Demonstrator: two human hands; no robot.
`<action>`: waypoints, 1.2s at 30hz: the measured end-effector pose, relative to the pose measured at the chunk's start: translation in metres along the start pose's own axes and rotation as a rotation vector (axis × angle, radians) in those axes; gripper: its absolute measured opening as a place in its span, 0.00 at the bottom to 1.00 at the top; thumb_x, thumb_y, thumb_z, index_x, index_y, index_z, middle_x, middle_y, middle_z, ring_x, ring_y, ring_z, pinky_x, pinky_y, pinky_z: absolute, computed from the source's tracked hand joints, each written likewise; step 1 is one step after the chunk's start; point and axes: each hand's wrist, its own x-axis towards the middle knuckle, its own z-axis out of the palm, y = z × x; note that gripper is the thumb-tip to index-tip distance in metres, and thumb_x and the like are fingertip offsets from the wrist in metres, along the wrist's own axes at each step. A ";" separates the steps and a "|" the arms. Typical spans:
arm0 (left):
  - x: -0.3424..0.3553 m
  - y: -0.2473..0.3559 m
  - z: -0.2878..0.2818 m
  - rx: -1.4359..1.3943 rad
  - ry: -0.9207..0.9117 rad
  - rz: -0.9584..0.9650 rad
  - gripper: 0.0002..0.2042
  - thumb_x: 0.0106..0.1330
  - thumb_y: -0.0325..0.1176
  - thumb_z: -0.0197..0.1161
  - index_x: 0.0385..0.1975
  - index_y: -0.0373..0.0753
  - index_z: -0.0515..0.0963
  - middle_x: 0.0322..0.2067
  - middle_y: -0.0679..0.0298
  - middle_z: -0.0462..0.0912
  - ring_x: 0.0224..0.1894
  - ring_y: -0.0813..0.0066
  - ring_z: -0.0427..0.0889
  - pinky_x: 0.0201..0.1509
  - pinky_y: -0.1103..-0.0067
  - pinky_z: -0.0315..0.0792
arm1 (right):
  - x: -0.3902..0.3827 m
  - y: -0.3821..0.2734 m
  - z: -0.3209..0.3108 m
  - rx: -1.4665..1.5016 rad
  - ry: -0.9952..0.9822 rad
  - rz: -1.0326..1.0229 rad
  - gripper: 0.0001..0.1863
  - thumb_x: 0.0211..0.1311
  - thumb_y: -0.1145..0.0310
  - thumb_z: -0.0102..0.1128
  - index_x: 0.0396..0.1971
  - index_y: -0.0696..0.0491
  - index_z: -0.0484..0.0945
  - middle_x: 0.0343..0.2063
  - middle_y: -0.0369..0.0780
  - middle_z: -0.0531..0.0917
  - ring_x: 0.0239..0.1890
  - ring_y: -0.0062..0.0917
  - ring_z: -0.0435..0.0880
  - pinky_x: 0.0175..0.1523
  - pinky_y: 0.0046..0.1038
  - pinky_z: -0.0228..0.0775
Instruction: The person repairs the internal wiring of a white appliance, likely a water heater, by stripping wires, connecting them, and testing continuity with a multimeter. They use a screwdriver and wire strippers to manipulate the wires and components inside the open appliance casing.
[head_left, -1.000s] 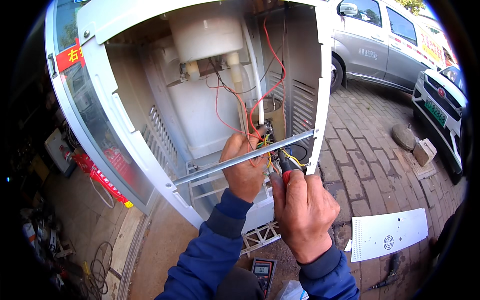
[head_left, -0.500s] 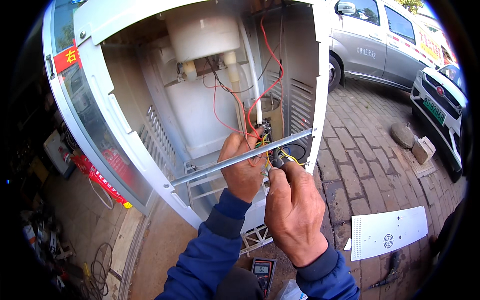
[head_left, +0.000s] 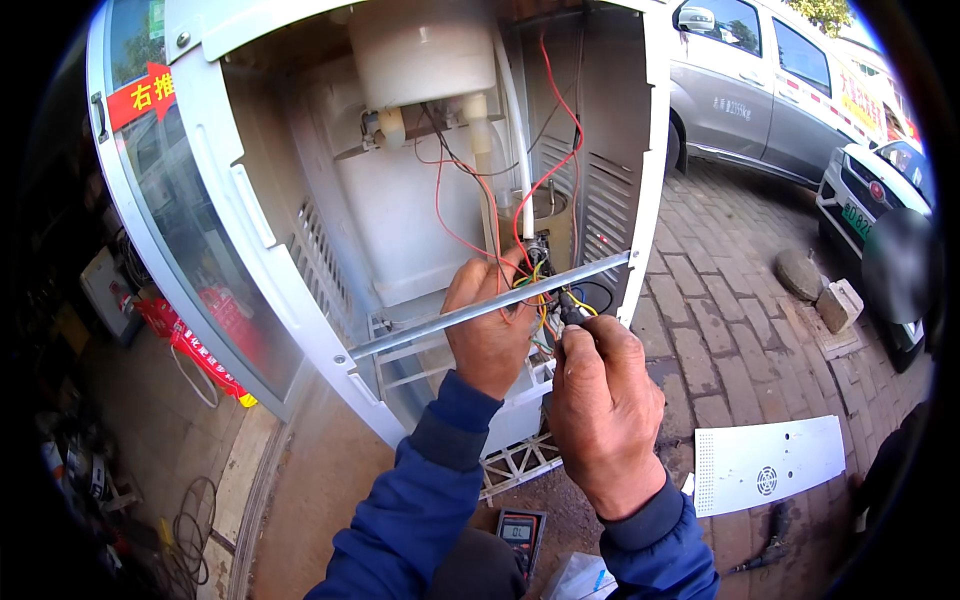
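Note:
A white upright cabinet (head_left: 385, 405) stands in front of me with its front off, and a thin metal bar (head_left: 430, 326) crosses the opening. My left hand (head_left: 487, 330) reaches in behind this bar, its fingertips pinched on the bundle of coloured wires (head_left: 541, 290); the wires partly hide the tips. Just right of it, my right hand (head_left: 608, 405) grips a small black cylindrical piece (head_left: 571, 313) between thumb and forefinger, against the wires. Its far end is lost among them. Loose red wires (head_left: 549, 175) run up from the bundle beside a white tube (head_left: 517, 150).
A whitish tank (head_left: 425, 60) hangs inside the cabinet. Below my hands lie a multimeter (head_left: 518, 535) and a plastic bag (head_left: 580, 578). To the right are a perforated white panel (head_left: 735, 468), a dark power tool (head_left: 772, 545), a stone block (head_left: 840, 304) and parked vehicles (head_left: 730, 85).
My view has shifted slightly, so the cabinet sits a little further right. My right hand has moved slightly right with the black piece. The left hand stays at the wires.

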 end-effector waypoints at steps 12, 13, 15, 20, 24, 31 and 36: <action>-0.022 -0.021 -0.013 -0.359 0.135 -0.316 0.16 0.58 0.22 0.72 0.45 0.32 0.78 0.33 0.60 0.80 0.32 0.74 0.80 0.35 0.78 0.75 | 0.000 -0.005 -0.002 0.004 -0.013 -0.048 0.18 0.51 0.85 0.69 0.44 0.60 0.79 0.42 0.48 0.81 0.35 0.38 0.86 0.34 0.32 0.80; -0.021 -0.023 -0.014 -0.423 0.123 -0.363 0.16 0.58 0.22 0.72 0.46 0.32 0.78 0.34 0.58 0.79 0.32 0.71 0.80 0.34 0.77 0.75 | 0.003 -0.007 -0.003 -0.005 -0.018 -0.061 0.18 0.50 0.85 0.69 0.44 0.60 0.79 0.42 0.48 0.81 0.35 0.38 0.86 0.34 0.32 0.80; -0.021 -0.023 -0.022 -0.347 0.091 -0.326 0.14 0.62 0.22 0.70 0.46 0.30 0.77 0.35 0.61 0.81 0.35 0.78 0.79 0.38 0.80 0.75 | 0.001 -0.010 -0.005 -0.008 -0.024 -0.063 0.18 0.50 0.85 0.70 0.43 0.61 0.79 0.41 0.48 0.81 0.35 0.38 0.86 0.34 0.31 0.81; -0.034 -0.023 0.002 -0.473 0.084 -0.393 0.10 0.68 0.23 0.66 0.46 0.29 0.77 0.36 0.65 0.81 0.36 0.83 0.78 0.40 0.83 0.74 | -0.008 0.008 -0.057 -0.032 -0.104 -0.080 0.16 0.50 0.85 0.70 0.42 0.62 0.81 0.39 0.50 0.82 0.34 0.38 0.87 0.36 0.30 0.81; -0.050 -0.013 -0.035 -0.529 -0.007 -0.391 0.06 0.71 0.23 0.61 0.44 0.29 0.77 0.34 0.66 0.80 0.34 0.85 0.75 0.40 0.85 0.71 | -0.044 0.043 -0.134 -0.134 -0.080 0.158 0.13 0.56 0.79 0.73 0.40 0.61 0.81 0.33 0.45 0.84 0.32 0.28 0.86 0.37 0.25 0.79; -0.119 0.071 -0.065 -0.367 -1.333 -0.395 0.05 0.61 0.25 0.68 0.33 0.36 0.78 0.26 0.67 0.77 0.27 0.79 0.76 0.33 0.82 0.70 | -0.240 0.155 -0.278 -0.280 -0.482 1.201 0.11 0.64 0.68 0.70 0.37 0.62 0.83 0.23 0.42 0.82 0.21 0.21 0.80 0.28 0.25 0.70; -0.148 0.132 0.044 -0.393 -1.869 0.231 0.09 0.58 0.32 0.71 0.35 0.37 0.81 0.29 0.54 0.80 0.31 0.52 0.81 0.36 0.66 0.75 | -0.408 0.202 -0.321 -0.555 -0.651 1.169 0.12 0.62 0.66 0.66 0.31 0.61 0.79 0.29 0.53 0.83 0.33 0.51 0.83 0.38 0.45 0.74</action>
